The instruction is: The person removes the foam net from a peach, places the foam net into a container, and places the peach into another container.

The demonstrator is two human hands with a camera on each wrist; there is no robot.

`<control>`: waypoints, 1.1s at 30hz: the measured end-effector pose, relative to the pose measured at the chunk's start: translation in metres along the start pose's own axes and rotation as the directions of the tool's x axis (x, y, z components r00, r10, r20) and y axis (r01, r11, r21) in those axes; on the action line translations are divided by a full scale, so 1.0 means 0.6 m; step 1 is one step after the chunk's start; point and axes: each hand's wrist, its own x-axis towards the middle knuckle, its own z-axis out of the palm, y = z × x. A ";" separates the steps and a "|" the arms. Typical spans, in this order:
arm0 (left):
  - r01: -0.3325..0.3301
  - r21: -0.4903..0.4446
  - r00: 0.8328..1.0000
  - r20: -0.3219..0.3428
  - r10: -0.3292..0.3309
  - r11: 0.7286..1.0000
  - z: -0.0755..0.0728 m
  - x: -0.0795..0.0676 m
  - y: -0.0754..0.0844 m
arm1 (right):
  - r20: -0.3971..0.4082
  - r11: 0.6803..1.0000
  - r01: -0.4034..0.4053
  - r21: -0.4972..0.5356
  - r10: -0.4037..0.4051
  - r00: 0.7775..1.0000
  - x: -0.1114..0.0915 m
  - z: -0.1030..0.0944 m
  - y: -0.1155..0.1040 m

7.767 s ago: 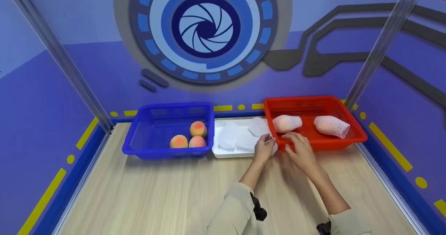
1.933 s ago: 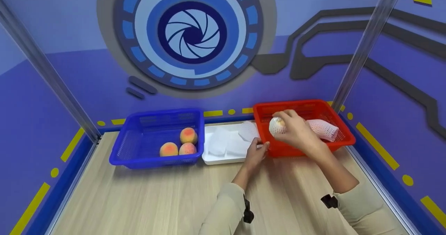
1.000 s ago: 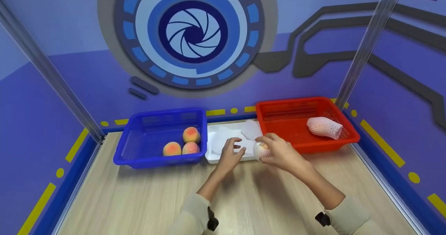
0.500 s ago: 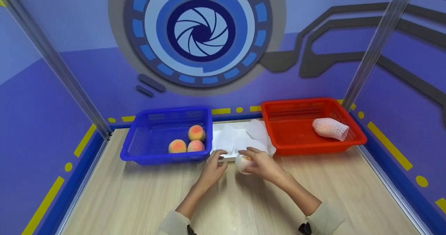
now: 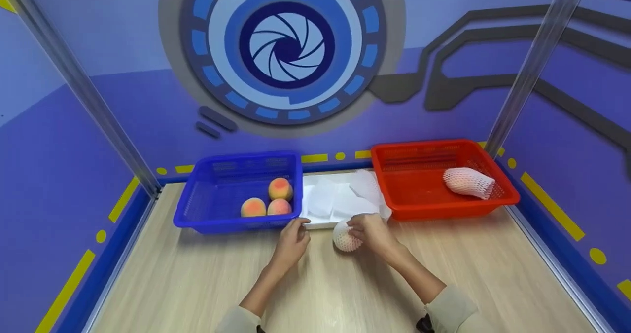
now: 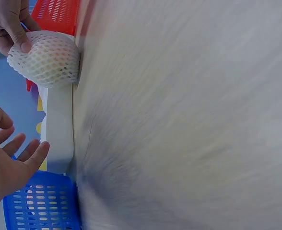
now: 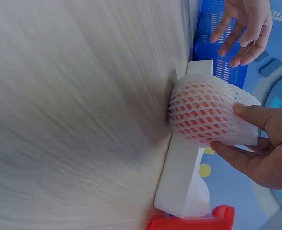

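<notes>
A peach in a white foam net (image 5: pixel 345 240) stands on the table just in front of the white tray. My right hand (image 5: pixel 375 232) pinches the loose upper end of the net between thumb and fingers, as the right wrist view shows; red fruit shows through the mesh (image 7: pixel 201 112). To the left, my left hand (image 5: pixel 291 244) holds nothing, its fingers loosely bent near the tray's front left corner. In the left wrist view its fingers (image 6: pixel 28 155) are spread apart, away from the netted peach.
At the left, a blue basket (image 5: pixel 231 225) holds 3 bare peaches (image 5: pixel 280 189). The white tray (image 5: pixel 320 226) between the baskets has several flat white net sleeves (image 5: pixel 352 205). Another netted peach (image 5: pixel 466 181) lies in the red basket (image 5: pixel 438 211) at the right.
My right hand has brought the netted peach from the red basket left and down to the table, then shifted its grip to the net's end. My left hand has moved left from the red basket's corner.
</notes>
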 end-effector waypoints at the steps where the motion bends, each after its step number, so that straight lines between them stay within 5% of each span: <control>1: 0.010 0.001 1.000 0.002 -0.010 1.000 0.001 -0.001 -0.001 | 0.001 1.000 -0.026 0.007 0.026 1.000 0.001 -0.001 -0.002; 7: 0.165 -0.050 0.986 0.041 -0.163 0.985 0.010 0.002 -0.006 | -0.005 0.997 -0.035 -0.070 0.035 0.999 0.008 -0.002 -0.013; 12: 0.301 -0.137 0.953 -0.003 -0.304 0.944 0.022 0.004 -0.002 | 0.104 0.996 0.031 -0.079 -0.023 0.994 0.009 0.008 -0.014; 16: 0.353 -0.229 0.931 -0.005 -0.364 0.907 0.034 0.009 -0.003 | 0.117 0.994 0.054 -0.094 -0.043 0.992 0.006 0.016 -0.011; 23: 0.349 -0.393 0.912 -0.064 -0.404 0.851 0.053 0.019 -0.001 | 0.107 0.997 0.008 -0.075 0.000 0.994 0.002 0.018 -0.010; 28: 0.284 -0.417 0.917 -0.143 -0.371 0.863 0.067 0.017 0.002 | 0.124 0.997 -0.031 -0.077 0.041 0.992 -0.003 0.019 -0.010; 33: 0.311 -0.378 0.907 -0.156 -0.391 0.872 0.071 0.024 0.006 | 0.121 0.996 -0.038 -0.080 0.048 0.991 -0.002 0.018 -0.009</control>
